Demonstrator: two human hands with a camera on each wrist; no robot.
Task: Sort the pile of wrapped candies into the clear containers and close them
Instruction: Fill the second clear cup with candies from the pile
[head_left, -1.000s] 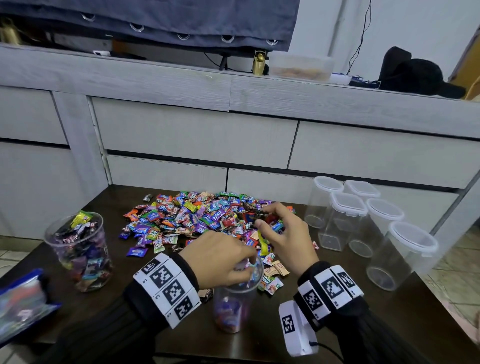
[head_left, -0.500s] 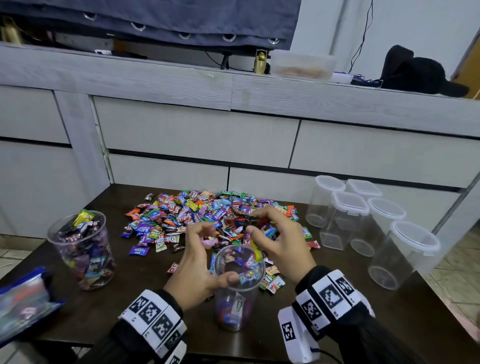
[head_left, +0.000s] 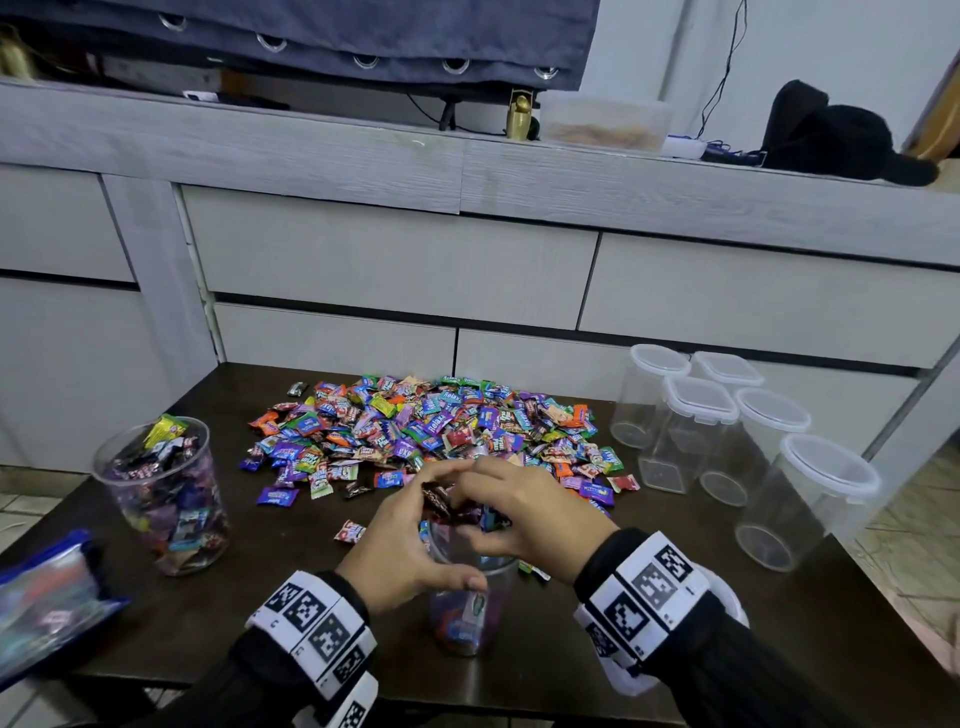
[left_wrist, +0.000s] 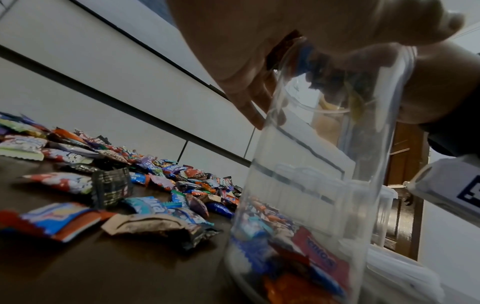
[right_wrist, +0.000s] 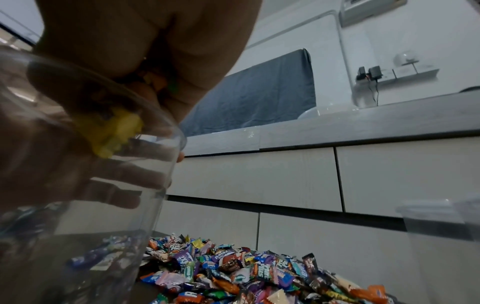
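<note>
Right at the lower centre of the head view, both hands meet over the mouth of a clear round container (head_left: 470, 618) standing on the dark brown table (head_left: 260, 587); the left hand (head_left: 402, 545) wraps the rim, thumb across the near wall, fingers curled round the far side; the right hand (head_left: 524, 512) is bunched above the opening, clenched on a fistful of wrapped candies (head_left: 441, 506), dark and blue wrappers poking out between the fingers; from the right wrist a yellow wrapper (right_wrist: 114, 131) shows inside the glassy wall just under that hand; a shallow layer of sweets lies at the container's bottom. Beyond the hands, mid-frame, sprawls the candy pile (head_left: 426, 431); at the left stands a second open container (head_left: 163, 493), nearly full; at the right cluster five lidded empty containers (head_left: 696, 431); a blue pouch (head_left: 47, 597) sits at the lower left edge.
</note>
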